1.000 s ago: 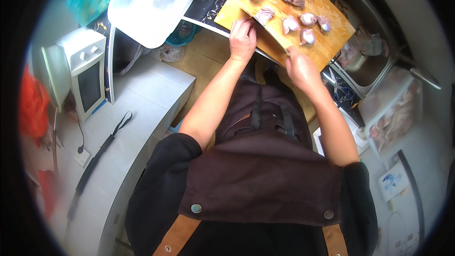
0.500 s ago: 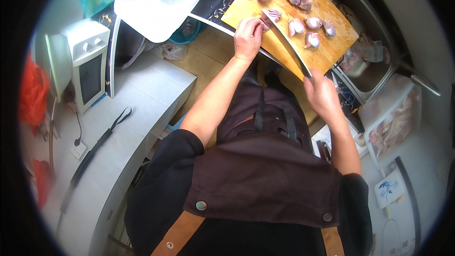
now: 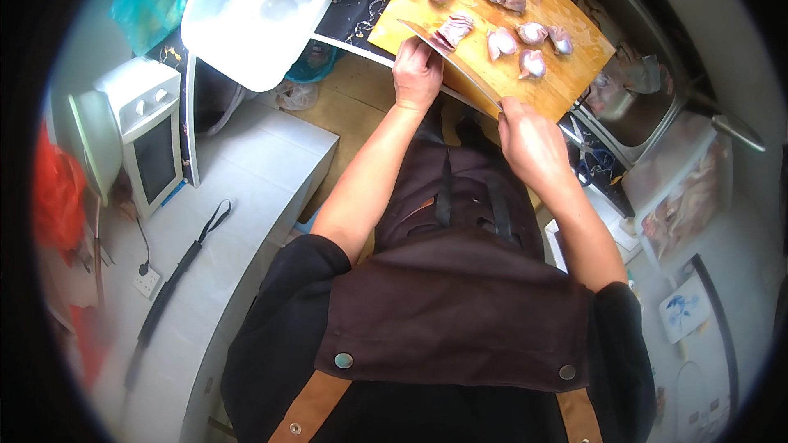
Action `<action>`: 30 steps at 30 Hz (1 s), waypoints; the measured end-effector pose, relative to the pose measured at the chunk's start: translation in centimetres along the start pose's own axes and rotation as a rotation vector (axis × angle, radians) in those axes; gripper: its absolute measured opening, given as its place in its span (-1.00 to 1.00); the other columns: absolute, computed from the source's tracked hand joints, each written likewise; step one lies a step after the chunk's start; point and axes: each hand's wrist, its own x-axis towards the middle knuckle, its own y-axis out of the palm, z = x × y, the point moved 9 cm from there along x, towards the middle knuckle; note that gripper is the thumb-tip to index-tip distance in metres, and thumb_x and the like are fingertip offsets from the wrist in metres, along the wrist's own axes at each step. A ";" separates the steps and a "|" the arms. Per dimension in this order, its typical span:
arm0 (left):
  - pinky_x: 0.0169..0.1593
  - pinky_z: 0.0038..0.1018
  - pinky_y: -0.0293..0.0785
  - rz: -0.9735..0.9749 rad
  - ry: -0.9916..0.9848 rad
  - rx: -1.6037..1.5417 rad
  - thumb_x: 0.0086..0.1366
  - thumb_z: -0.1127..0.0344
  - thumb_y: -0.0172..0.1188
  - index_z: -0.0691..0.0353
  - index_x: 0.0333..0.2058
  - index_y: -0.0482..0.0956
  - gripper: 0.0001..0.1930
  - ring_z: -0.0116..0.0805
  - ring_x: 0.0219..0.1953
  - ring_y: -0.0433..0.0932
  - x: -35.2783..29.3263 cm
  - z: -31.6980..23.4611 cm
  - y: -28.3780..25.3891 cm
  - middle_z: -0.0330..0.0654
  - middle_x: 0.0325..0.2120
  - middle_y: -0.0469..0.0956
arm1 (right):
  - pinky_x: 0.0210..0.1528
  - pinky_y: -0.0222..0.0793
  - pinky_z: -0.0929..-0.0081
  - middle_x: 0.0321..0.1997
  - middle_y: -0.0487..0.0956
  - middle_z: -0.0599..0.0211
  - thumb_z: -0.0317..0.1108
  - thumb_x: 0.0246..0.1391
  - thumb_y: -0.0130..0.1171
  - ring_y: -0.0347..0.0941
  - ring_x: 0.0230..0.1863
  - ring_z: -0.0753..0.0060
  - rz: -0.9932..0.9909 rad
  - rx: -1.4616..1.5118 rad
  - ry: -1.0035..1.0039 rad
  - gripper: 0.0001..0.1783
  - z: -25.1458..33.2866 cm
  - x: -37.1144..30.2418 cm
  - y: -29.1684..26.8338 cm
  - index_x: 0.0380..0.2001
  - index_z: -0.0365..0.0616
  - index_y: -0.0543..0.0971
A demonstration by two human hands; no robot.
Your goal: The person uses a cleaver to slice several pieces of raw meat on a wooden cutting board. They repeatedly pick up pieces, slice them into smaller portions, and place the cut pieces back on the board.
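Observation:
My right hand (image 3: pixel 529 138) is wrapped round the handle of a long knife (image 3: pixel 468 72), near the board's close edge. The blade slants up and left to my left hand (image 3: pixel 418 74). The left fingers are bent and closed at the near-left edge of the wooden cutting board (image 3: pixel 587 74), pinching the end of a partly sliced piece of meat (image 3: pixel 455 29). Its slices lie on the far side of the blade; the blade and my knuckles hide the rest. Several other pinkish meat lumps (image 3: pixel 533 64) with pale, shiny ends lie farther over the board.
A white plastic basin (image 3: pixel 205 29) stands left of the board, by green bags (image 3: pixel 152 0). Right of it is a metal sink (image 3: pixel 636 143) holding bagged items. Scissors (image 3: pixel 584 143) lie near the sink's corner, and a clear container of meat (image 3: pixel 689 189) is at far right.
The blade has shifted left and nearer me, its tip now beyond my left fingers. Both hands moved a little left. The meat under the blade now shows more separated slices. The whole view shifted slightly.

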 end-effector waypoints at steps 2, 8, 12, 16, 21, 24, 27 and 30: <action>-0.15 -0.20 0.60 -0.006 0.007 0.000 0.08 0.57 0.34 0.27 -0.29 0.66 -0.82 0.00 -0.24 0.61 -0.1 0.1 -0.1 -0.07 -0.31 0.61 | -0.24 0.50 -0.10 -0.31 0.63 -0.19 -0.40 0.23 0.04 0.59 -0.31 -0.33 -0.002 0.020 -0.011 -0.87 0.4 0.6 0.0 -0.29 -0.27 0.49; -0.15 -0.20 0.59 0.014 0.001 -0.044 0.14 0.52 0.33 0.26 -0.26 0.67 -0.84 0.04 -0.24 0.62 0.0 0.3 0.1 -0.05 -0.31 0.62 | -0.21 0.47 -0.13 -0.33 0.62 -0.26 -0.42 0.22 0.03 0.59 -0.27 -0.34 -0.011 0.058 -0.031 -0.86 2.1 5.5 2.4 -0.31 -0.30 0.47; -0.16 -0.18 0.59 -0.003 -0.035 -0.065 0.20 0.43 0.35 0.22 -0.23 0.68 -0.84 0.08 -0.24 0.63 -0.1 1.0 0.1 -0.04 -0.29 0.62 | -0.23 0.45 -0.16 -0.39 0.61 -0.26 -0.42 0.23 0.05 0.58 -0.28 -0.35 -0.030 0.046 -0.027 -0.86 0.6 3.6 2.6 -0.31 -0.31 0.46; -0.11 -0.19 0.59 0.013 -0.058 -0.052 0.10 0.56 0.31 0.29 -0.25 0.66 -0.80 0.06 -0.22 0.61 -0.2 0.6 0.0 -0.02 -0.29 0.61 | -0.17 0.49 -0.12 -0.32 0.63 -0.27 -0.43 0.23 -0.02 0.61 -0.22 -0.31 0.093 0.001 0.064 -0.84 0.4 2.5 1.9 -0.28 -0.31 0.49; -0.12 -0.17 0.57 0.035 -0.053 -0.049 0.12 0.55 0.25 0.30 -0.29 0.63 -0.85 0.07 -0.22 0.58 0.0 0.5 0.3 -0.01 -0.31 0.58 | -0.20 0.46 -0.16 -0.37 0.61 -0.27 -0.40 0.22 0.05 0.57 -0.27 -0.39 -0.043 0.125 -0.053 -0.83 2.1 7.8 4.1 -0.24 -0.31 0.46; -0.09 -0.18 0.57 0.051 -0.092 -0.051 0.14 0.54 0.24 0.29 -0.30 0.62 -0.88 0.06 -0.20 0.59 -0.1 0.9 0.4 -0.01 -0.28 0.59 | -0.21 0.45 -0.16 -0.38 0.60 -0.30 -0.39 0.23 0.08 0.57 -0.27 -0.39 -0.057 0.090 -0.001 -0.82 0.8 7.5 5.2 -0.22 -0.31 0.46; -0.11 -0.22 0.58 -0.007 -0.061 -0.066 0.19 0.51 0.26 0.27 -0.28 0.64 -0.89 0.03 -0.22 0.62 0.2 0.5 -0.2 -0.02 -0.28 0.61 | -0.20 0.44 -0.16 -0.37 0.59 -0.31 -0.38 0.24 0.10 0.56 -0.25 -0.39 -0.011 0.110 0.014 -0.81 -2.1 4.7 5.1 -0.19 -0.31 0.46; -0.08 -0.29 0.60 -0.010 -0.049 -0.096 0.24 0.49 0.32 0.26 -0.23 0.67 -0.88 -0.03 -0.20 0.66 0.2 0.3 -0.3 -0.03 -0.23 0.66 | -0.13 0.47 -0.15 -0.33 0.62 -0.31 -0.35 0.25 0.12 0.59 -0.20 -0.36 0.043 0.124 0.073 -0.78 -4.9 1.5 3.9 -0.15 -0.28 0.49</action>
